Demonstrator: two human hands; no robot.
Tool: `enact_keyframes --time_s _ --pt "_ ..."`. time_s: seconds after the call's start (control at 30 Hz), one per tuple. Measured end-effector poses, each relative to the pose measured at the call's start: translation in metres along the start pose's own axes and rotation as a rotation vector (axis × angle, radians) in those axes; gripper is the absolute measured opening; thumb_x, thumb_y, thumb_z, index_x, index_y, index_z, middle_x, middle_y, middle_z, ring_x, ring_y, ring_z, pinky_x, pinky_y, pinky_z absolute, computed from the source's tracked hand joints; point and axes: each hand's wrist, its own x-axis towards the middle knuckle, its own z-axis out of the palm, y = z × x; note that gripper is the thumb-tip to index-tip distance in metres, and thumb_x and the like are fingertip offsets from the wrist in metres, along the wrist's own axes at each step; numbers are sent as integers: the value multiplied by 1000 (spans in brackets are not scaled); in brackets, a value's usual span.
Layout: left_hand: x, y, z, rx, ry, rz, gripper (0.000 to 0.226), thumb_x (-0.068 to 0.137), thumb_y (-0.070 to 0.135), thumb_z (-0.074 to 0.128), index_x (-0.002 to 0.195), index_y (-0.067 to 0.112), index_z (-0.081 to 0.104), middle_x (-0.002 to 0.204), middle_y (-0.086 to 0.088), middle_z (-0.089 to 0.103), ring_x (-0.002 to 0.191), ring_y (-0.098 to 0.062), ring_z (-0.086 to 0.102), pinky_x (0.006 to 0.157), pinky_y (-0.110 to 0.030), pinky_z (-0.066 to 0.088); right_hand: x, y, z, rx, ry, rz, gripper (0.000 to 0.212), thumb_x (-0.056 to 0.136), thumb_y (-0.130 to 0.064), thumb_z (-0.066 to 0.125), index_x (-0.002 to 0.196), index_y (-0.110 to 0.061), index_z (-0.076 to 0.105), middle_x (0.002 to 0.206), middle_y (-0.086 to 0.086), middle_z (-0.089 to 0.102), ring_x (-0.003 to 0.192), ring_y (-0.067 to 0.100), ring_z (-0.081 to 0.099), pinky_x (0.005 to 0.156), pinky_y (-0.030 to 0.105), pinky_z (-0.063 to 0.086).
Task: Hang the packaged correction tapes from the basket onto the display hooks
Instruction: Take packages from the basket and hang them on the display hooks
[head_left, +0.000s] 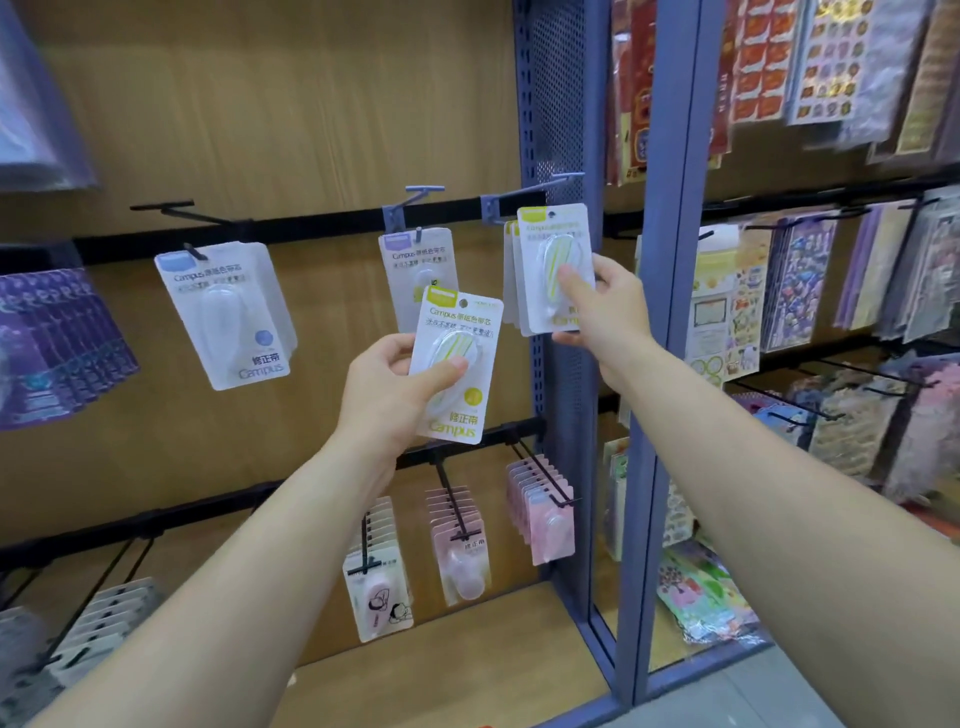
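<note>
My left hand (389, 389) grips a packaged correction tape with green stripes (460, 332), held up in front of the middle hook. My right hand (602, 306) pinches another green correction tape pack (553, 244) at the front of a few packs below the blue hook at the right (540, 189). The middle blue hook (415, 200) carries one green pack (413, 260). A black hook at the left (195, 252) bears a few blue correction tape packs (228, 312). The basket is out of view.
A blue metal upright (566, 156) divides this wooden bay from sticker sheets (800, 280) at the right. Pink correction tape packs (545, 514) hang on lower black hooks. Purple packs (52, 338) hang at the far left.
</note>
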Motion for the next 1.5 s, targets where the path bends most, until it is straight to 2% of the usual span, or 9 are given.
enact_keyframes --time_s 0.23,0.4,0.53,0.8,0.93,1.07,1.2,1.37,1.5 --pt "28 2 1 55 -18 20 30 92 8 71 121 16 68 104 4 79 88 -14 78 64 -26 60 20 10 7 -22 51 23 17 100 -31 63 113 -21 69 103 -3 73 76 12 73 53 27 58" --pt "48 7 13 76 -12 62 26 93 7 69 116 17 72 105 3 77 88 -13 75 57 -19 56 27 16 7 -222 -28 64 18 100 -33 62 118 -31 63 107 -16 65 97 12 65 80 38 62" --pt "69 21 38 95 -52 117 23 92 11 73 114 18 70 97 8 76 77 -1 73 55 -13 53 24 20 -4 -485 -8 -6 54 99 -44 61 146 -18 50 137 -3 58 126 19 55 99 33 45" --pt "100 29 79 167 -97 162 29 92 16 75 118 23 64 107 4 77 91 -15 76 60 -25 59 15 25 -43 -513 -6 -57 43 99 -45 61 134 -21 55 100 -15 58 99 11 57 78 24 40" --pt "104 27 87 169 -91 145 30 92 19 76 119 25 65 105 4 78 90 -17 77 75 -42 64 11 31 -54 -526 -31 -37 42 99 -42 61 134 -21 55 100 -15 57 99 11 58 83 29 46" --pt "105 29 92 164 -88 153 32 92 20 76 123 22 67 104 2 78 89 -17 77 71 -41 65 9 34 -54 -540 -51 -41 38 99 -40 61 132 -21 57 98 -16 58 98 10 57 77 22 42" --pt "108 25 94 240 -30 165 29 88 29 77 116 24 71 105 5 76 93 -19 76 79 -48 64 6 32 -53 -568 -85 -52 36 99 -40 62 129 -21 60 104 -10 62 100 9 57 73 19 38" --pt "113 26 103 401 41 193 30 91 30 75 118 19 67 113 3 72 100 -20 71 86 -45 61 1 29 -49 -623 -133 -73 33 99 -39 63 126 -20 63 107 -8 65 102 10 59 83 25 40" --pt "111 17 107 509 35 110 46 92 34 75 129 12 59 127 -3 68 113 -23 66 93 -38 55 -6 31 -46 -711 -183 -90 33 98 -41 62 124 -21 63 111 -6 64 105 12 60 86 29 45"
